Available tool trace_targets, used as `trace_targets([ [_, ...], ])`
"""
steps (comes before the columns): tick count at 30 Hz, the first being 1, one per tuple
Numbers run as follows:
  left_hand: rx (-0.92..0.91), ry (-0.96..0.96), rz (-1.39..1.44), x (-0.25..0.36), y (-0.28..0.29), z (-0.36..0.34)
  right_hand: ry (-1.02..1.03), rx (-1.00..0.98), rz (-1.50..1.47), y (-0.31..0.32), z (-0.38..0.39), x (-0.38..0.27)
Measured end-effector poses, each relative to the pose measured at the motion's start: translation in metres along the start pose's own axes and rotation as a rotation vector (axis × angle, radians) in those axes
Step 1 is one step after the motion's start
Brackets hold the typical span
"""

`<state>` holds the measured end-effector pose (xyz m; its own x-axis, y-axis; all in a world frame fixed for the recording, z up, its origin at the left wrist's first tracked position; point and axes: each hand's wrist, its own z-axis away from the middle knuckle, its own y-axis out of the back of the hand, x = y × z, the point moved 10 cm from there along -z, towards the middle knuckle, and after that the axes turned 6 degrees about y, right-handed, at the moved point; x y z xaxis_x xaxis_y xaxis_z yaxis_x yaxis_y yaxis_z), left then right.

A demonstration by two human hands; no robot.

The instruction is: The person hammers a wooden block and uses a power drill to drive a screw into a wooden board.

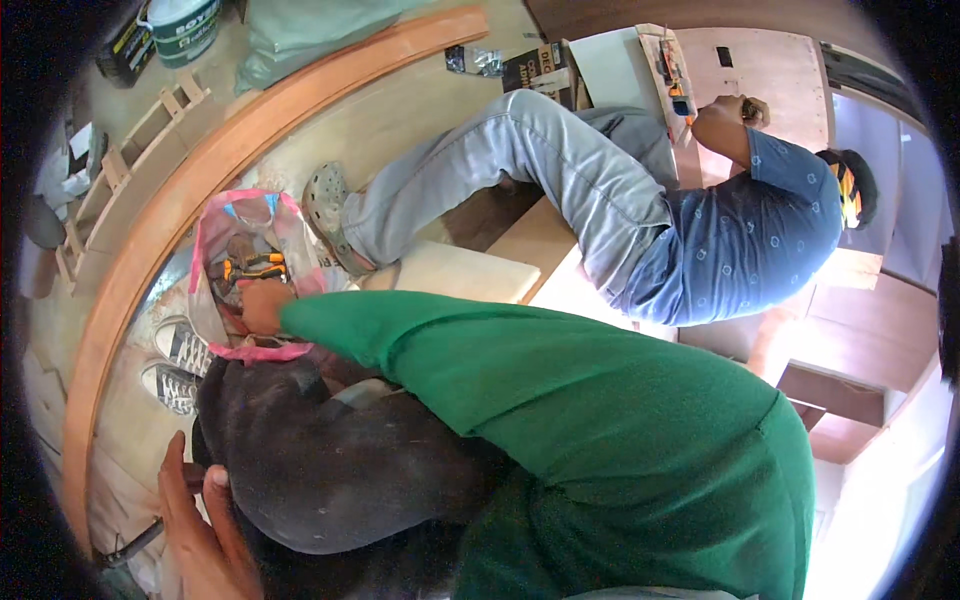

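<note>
My right hand (264, 306), at the end of a green sleeve, reaches down into a clear plastic bag (208, 262) with pink edges. The fingers are hidden among the bag's contents. Beside them lies a tool with orange-and-black handles (255, 267), and a red piece shows under the hand. At the lower left, my left hand (205, 530) has its fingers and thumb around a dark rod-like thing (135, 545), whose kind I cannot make out. A knee in black trousers (330, 460) sits below my right forearm, close to the bag.
A co-worker in a blue shirt (750, 235) sits beyond my arm, one hand at a wooden panel (760, 85). A pale board (460, 270) lies by their shoe. A long wooden strip (150, 290), slatted frame (118, 168), paint bucket (185, 35) and sneakers (180, 345) are on the left.
</note>
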<state>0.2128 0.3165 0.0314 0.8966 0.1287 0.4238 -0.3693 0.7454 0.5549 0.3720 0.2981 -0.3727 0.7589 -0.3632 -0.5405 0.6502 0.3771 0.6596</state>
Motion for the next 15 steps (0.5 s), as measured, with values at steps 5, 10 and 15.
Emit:
trace_targets([
  [5, 0.137, -0.167, -0.060, -0.008, -0.008, -0.014, 0.156, 0.200, -0.197, 0.086, 0.054, -0.017],
  [10, 0.215, -0.269, 0.027, 0.021, -0.015, -0.014, 0.153, 0.275, -0.278, 0.162, 0.108, -0.016],
  [15, 0.592, -0.334, 0.343, 0.011, 0.013, 0.009, 0.222, 0.224, -0.941, 0.233, 0.152, -0.073],
])
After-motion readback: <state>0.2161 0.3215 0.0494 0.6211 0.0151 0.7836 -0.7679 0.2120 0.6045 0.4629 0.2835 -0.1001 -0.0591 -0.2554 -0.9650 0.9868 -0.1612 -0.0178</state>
